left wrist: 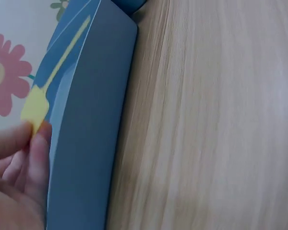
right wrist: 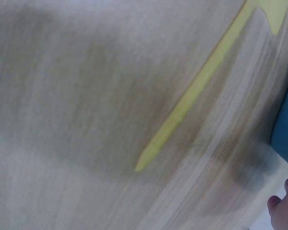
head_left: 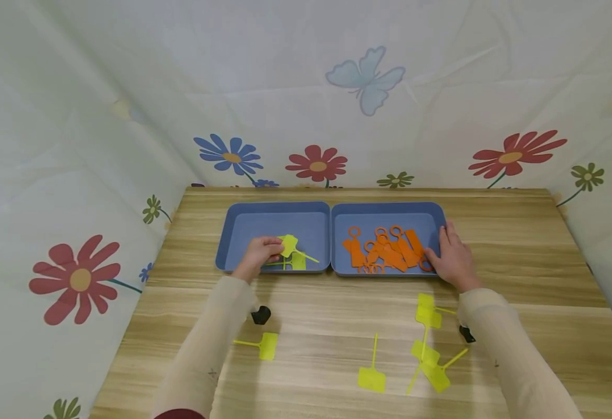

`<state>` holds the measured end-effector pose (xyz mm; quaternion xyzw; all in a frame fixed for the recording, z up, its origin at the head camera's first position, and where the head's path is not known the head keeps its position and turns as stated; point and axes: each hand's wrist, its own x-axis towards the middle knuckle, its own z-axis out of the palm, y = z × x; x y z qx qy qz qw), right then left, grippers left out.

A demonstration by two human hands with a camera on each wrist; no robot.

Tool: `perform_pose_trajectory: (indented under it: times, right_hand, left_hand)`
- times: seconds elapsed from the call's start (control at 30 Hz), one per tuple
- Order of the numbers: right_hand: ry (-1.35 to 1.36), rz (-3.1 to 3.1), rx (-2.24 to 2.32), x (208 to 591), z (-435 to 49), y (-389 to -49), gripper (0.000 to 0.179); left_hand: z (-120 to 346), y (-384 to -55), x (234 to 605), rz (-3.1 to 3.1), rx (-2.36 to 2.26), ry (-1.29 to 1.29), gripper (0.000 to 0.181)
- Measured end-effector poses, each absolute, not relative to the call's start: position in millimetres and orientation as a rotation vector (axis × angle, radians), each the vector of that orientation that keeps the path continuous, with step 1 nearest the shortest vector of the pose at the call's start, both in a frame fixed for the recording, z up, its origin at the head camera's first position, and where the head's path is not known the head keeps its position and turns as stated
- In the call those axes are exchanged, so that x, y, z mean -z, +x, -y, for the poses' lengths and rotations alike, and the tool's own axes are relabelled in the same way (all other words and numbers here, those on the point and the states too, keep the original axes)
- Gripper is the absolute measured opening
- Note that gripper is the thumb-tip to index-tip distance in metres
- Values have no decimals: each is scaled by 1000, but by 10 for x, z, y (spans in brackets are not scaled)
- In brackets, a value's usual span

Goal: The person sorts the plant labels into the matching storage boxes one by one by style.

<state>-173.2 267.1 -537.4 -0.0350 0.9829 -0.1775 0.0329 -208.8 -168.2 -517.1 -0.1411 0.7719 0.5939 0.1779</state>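
Note:
My left hand [head_left: 261, 254] pinches a yellow cable-tie tag [head_left: 288, 246] by its flat plate, over the left blue tray [head_left: 248, 221]. In the left wrist view, the pinched yellow tag [left wrist: 36, 106] has its thin tail slanting up. Under it, more yellow tags [head_left: 299, 262] lie in that tray. At the right end of the right blue tray [head_left: 384, 213], my right hand [head_left: 455, 259] rests with fairly straight fingers, the thumb by the rim. Orange tags with rings [head_left: 389, 254] lie piled inside that tray. Only fingertips [right wrist: 283, 206] show in the right wrist view.
Loose yellow tags lie on the wooden table [head_left: 316, 314]: one at the left [head_left: 268, 346], one in the middle [head_left: 371, 379], and several overlapping at the right [head_left: 428, 355], near the right forearm. Behind the trays hangs a flowered white sheet [head_left: 264, 87].

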Motion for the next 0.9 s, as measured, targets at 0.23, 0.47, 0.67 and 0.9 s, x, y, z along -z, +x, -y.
perform_pose_trajectory:
  times: [0.23,0.47,0.67,0.9]
  right_hand:
    - [-109,-3028,541,5380,-2672,-1738,74]
    - [-100,-3041,557,5400,-2676,-1741,73]
    - [-98,-3048,561,5417,-2678,-1747,73]
    - [-101,-3054,574,5425,-2680,-1751,73]
  left_hand:
    - [1642,-2103,5207,-2183,-1744,-592,27]
    - [1627,-2121,5233,-2235,-1674,-638,25]
    - [1631,-2115,5274,-2405,-1455,-599,18]
    - [1638,-2115,5256,-2530,-1219,-566,10]
